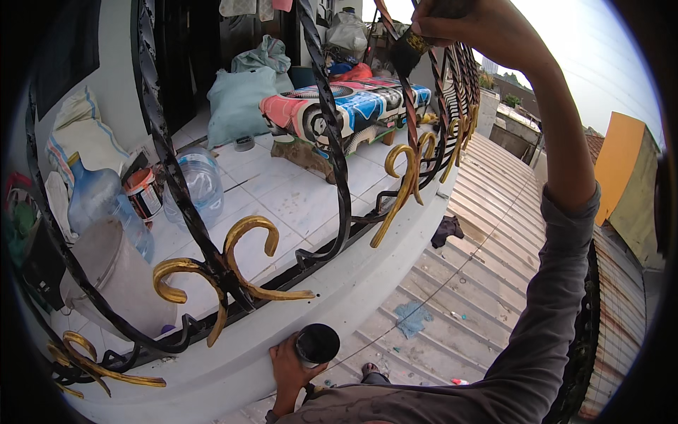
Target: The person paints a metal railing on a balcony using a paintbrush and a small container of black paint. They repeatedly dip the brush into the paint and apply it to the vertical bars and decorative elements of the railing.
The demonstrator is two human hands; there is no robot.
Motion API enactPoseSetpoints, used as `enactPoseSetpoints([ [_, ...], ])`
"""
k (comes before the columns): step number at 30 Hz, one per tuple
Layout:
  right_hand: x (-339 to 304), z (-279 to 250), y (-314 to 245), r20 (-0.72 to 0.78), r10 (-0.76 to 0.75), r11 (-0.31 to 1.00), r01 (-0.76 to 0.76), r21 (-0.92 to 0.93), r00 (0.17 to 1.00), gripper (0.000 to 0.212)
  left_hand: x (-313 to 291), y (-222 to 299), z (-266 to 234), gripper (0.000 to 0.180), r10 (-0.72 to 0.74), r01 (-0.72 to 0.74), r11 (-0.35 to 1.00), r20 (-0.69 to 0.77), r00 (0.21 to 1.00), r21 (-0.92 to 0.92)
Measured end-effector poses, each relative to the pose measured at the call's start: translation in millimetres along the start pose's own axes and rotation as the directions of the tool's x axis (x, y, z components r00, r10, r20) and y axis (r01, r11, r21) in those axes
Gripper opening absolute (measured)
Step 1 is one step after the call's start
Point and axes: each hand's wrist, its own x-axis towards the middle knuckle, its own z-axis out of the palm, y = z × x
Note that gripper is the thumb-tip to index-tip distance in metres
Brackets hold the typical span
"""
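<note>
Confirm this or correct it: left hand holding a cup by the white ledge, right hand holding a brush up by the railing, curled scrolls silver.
The curled scrolls are gold, not silver, as the head view shows. The rest stands: left hand holding a cup by the white ledge, right hand holding a brush up by the railing.
</note>
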Motion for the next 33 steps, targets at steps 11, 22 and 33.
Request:
enactPoseSetpoints([
  [11,16,6,-14,0.168,-0.375,0.872,0.409,-0.269,0.911,0.011,3,5,-7,0.104,-0.123,0.134,0.988,0.132,0.984,-0.075],
  [22,58,5,-18,-0.114,-0.585,0.748,0.48,-0.459,0.803,0.009,2,5,-7,0.098,-0.045,0.046,0.997,0.016,0.999,-0.062],
  [33,33,-3,0,0.064,-0.251,0.929,0.259,-0.263,0.966,0.015,2,3,-4,0.101,-0.04,0.042,0.996,0.027,0.999,-0.08],
])
